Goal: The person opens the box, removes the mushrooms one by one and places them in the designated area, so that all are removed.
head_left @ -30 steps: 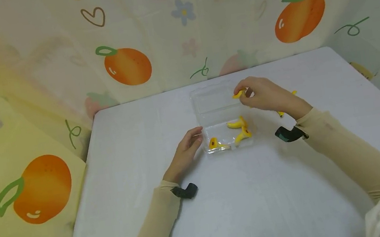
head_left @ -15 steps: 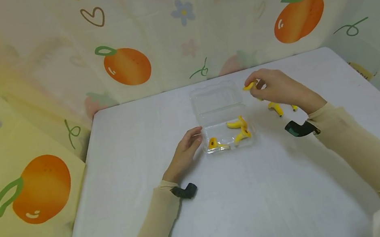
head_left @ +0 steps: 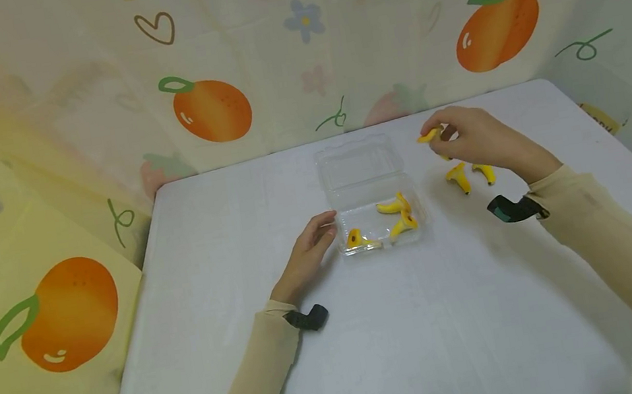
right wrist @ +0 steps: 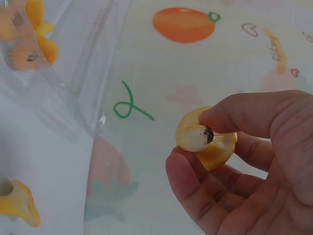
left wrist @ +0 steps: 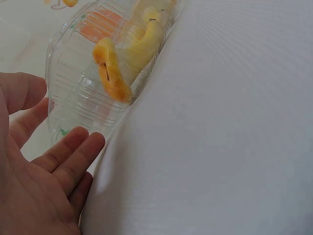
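A hinged clear plastic box (head_left: 365, 179) lies with its lid flipped back. Several yellow trumpet-shaped mushrooms rest in its base, such as the one at the front left (head_left: 354, 239), also visible through the wall in the left wrist view (left wrist: 112, 71). My left hand (head_left: 307, 253) is at the box's left side, fingers relaxed, fingertips right at the wall. Right of the lid, raised over the table, my right hand (head_left: 473, 134) pinches another yellow mushroom (right wrist: 193, 137) between thumb and fingers, its dark stem end showing in the right wrist view.
Two more yellow mushrooms, one on the left (head_left: 458, 180) and one on the right (head_left: 484, 173), lie on the white table (head_left: 410, 333) below my right hand. Behind the table hangs a fruit-printed curtain (head_left: 268, 41).
My right hand has moved right and slightly back, away from the lid, still pinching the mushroom. Two mushrooms on the table have come into fuller view. My left hand stays put.
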A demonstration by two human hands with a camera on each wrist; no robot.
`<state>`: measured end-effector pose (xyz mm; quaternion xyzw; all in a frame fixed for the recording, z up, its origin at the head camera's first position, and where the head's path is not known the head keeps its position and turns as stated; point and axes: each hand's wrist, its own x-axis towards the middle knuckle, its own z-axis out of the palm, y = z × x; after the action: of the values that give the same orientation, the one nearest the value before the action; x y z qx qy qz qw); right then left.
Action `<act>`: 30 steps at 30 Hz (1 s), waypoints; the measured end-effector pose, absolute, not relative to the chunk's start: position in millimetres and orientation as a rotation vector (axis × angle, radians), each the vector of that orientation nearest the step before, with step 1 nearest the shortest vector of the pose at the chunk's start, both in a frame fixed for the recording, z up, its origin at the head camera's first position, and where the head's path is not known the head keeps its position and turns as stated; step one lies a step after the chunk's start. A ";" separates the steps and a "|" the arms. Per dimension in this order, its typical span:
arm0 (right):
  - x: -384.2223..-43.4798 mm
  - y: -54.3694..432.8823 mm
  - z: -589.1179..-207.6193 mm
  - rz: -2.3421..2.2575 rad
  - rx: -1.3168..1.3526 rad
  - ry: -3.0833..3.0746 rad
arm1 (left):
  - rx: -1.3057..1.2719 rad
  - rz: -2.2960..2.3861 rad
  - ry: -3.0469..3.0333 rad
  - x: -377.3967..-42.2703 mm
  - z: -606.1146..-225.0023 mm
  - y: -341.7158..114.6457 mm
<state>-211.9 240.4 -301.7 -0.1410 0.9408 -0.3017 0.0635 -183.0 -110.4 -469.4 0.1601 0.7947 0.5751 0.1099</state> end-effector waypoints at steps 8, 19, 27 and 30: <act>-211.8 249.4 -296.0 -0.890 -0.387 2.851 | 0.475 1.694 2.340 -182.8 -469.5 -110.4; -216.3 264.3 -289.3 -0.851 -0.305 2.891 | 0.474 1.680 2.345 -183.9 -469.9 -110.8; -223.1 278.0 -292.3 -0.860 -0.253 2.889 | 0.463 1.670 2.351 -183.5 -468.9 -110.4; -223.6 281.2 -293.6 -0.866 -0.237 2.887 | 0.461 1.668 2.349 -183.1 -468.6 -110.0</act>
<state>-223.6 281.2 -293.6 -0.0783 0.9532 -0.2861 0.0591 -183.1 -110.0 -468.6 0.1571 0.8001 0.5681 0.1115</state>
